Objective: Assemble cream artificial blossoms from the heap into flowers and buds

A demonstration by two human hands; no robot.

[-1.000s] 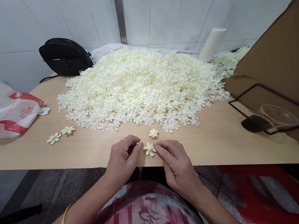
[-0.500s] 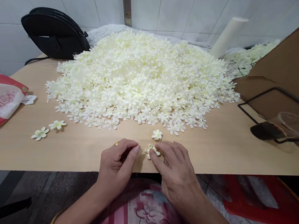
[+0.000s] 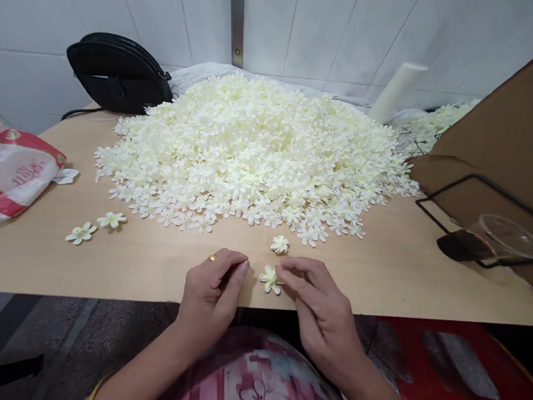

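Note:
A big heap of cream artificial flowers (image 3: 252,148) covers the middle of the wooden table (image 3: 136,261). At the near edge my right hand (image 3: 320,310) pinches one small cream flower (image 3: 269,279) between thumb and fingers. My left hand (image 3: 213,288) rests beside it with fingers curled and the thumb close to the flower; a ring shows on it, and whether it holds anything is hidden. Another single flower (image 3: 280,244) lies just beyond the hands.
Two loose flowers (image 3: 95,226) lie at the left. A red-and-white plastic bag (image 3: 8,179) sits at the far left, a black bag (image 3: 117,70) by the tiled wall. At the right are a cardboard box (image 3: 508,141), a black wire frame (image 3: 480,193) and a clear plastic cup (image 3: 504,244).
The camera view shifted slightly. My right hand has lifted the flower a little and moved toward the table edge; my left hand stays almost where it was.

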